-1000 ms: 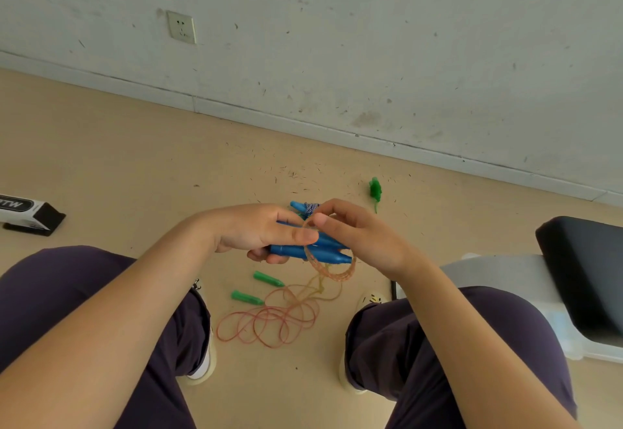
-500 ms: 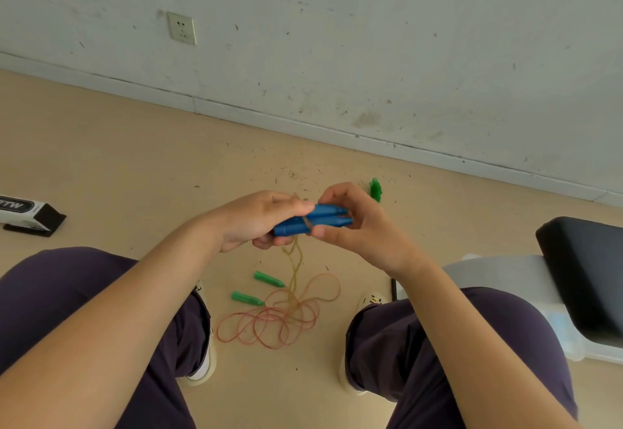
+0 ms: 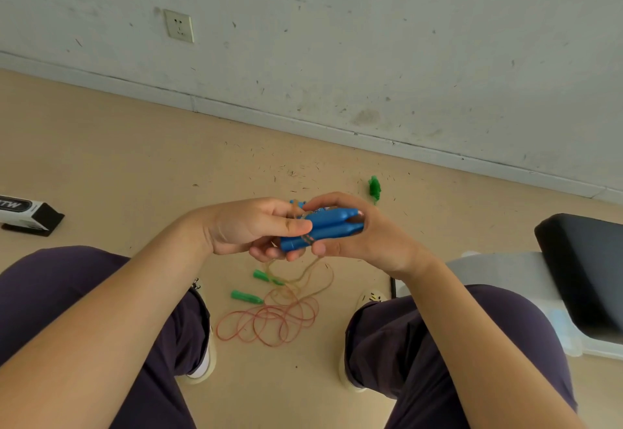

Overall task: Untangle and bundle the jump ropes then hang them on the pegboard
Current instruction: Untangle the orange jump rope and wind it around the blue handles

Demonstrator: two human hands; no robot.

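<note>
Fig.: bundling stage, head view. Left hand [image 3: 256, 226] and right hand [image 3: 357, 230] meet at centre, both gripping the pair of blue handles [image 3: 323, 228] held side by side, w/ thumb and fingers curled round them. A turn of yellowish cord [image 3: 305, 238] crosses the handles near the left-hand end; remaining cord hangs down toward the floor [image 3: 135, 176] between the knees. Step in hand, by judgement: wrapping the rope round its own handles. Next move likely calls for one hand to pin the handles while the other feeds further turns, keeping tension so wraps don't slip.

On the floor below: second rope w/ green handles [image 3: 246, 297] and a loose red cord pile [image 3: 269, 324], not yet bundled; hanging cord runs close to it and may snag. Small green object [image 3: 374, 187] near the wall base; black-and-white box [image 3: 30, 214] at left; dark padded seat [image 3: 586, 270] at right. Pegboard not in view.
</note>
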